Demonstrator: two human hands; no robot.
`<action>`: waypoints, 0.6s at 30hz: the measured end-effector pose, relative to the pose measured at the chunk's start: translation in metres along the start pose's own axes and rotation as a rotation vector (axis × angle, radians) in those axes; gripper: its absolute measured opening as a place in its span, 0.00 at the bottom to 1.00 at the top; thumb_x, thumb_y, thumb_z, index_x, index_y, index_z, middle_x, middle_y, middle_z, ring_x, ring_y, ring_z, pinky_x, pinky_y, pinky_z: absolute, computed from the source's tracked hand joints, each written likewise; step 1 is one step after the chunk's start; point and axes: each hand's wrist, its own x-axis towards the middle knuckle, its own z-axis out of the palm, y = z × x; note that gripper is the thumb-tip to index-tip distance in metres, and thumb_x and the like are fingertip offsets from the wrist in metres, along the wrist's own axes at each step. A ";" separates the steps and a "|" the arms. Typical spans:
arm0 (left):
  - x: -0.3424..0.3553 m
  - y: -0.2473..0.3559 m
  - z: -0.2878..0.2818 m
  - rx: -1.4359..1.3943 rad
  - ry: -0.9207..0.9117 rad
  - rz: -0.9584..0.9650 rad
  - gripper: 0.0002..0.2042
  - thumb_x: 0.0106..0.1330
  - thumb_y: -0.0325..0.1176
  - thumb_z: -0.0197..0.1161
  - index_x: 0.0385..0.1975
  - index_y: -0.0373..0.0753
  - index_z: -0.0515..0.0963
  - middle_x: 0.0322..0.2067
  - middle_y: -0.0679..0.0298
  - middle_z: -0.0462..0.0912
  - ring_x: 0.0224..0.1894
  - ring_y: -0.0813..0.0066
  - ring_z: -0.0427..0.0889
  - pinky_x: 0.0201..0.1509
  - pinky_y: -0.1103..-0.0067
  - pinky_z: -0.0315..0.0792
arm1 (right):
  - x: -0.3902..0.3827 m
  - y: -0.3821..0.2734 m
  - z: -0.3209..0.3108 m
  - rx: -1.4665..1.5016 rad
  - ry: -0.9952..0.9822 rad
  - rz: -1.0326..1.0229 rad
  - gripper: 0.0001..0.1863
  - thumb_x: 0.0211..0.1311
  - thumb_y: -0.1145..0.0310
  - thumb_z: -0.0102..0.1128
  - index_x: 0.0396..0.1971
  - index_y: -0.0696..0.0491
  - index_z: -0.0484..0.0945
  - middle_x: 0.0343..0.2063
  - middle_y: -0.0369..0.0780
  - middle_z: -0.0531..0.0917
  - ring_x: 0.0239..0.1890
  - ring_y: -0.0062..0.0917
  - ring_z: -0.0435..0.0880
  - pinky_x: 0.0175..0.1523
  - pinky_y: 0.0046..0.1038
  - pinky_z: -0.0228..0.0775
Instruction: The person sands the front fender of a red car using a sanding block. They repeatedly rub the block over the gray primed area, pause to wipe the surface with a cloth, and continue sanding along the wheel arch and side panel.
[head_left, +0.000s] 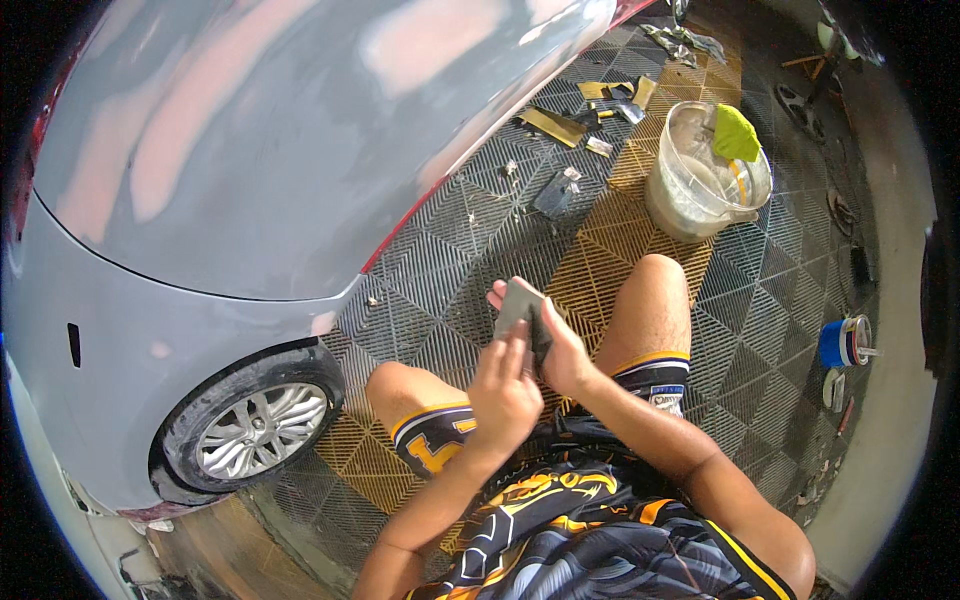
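Note:
In front of my knees I hold a flat grey piece of sandpaper (520,302), its lower part in shadow. My right hand (565,352) is closed round it from behind and along its right edge; some fingertips show past its far left side. My left hand (502,385) presses its fingers together against the near face and lower edge, slightly blurred. The thumb of the left hand is hard to make out. To the left stands a car body panel (250,160), grey with pale pinkish patches, apart from both hands.
A car wheel (260,430) is at the left. Ahead on the right stands a translucent bucket (690,205) with a green cloth (736,133) over its rim. Sandpaper scraps (553,126) litter the black-and-tan grated floor tiles. A blue can (845,342) stands far right.

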 end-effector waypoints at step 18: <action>0.043 0.022 -0.021 -0.389 -0.080 -0.030 0.18 0.67 0.26 0.56 0.58 0.37 0.75 0.45 0.50 0.82 0.44 0.51 0.84 0.45 0.67 0.78 | -0.003 -0.026 -0.012 0.120 0.090 -0.129 0.42 0.72 0.34 0.35 0.72 0.53 0.56 0.61 0.39 0.71 0.62 0.29 0.69 0.70 0.32 0.58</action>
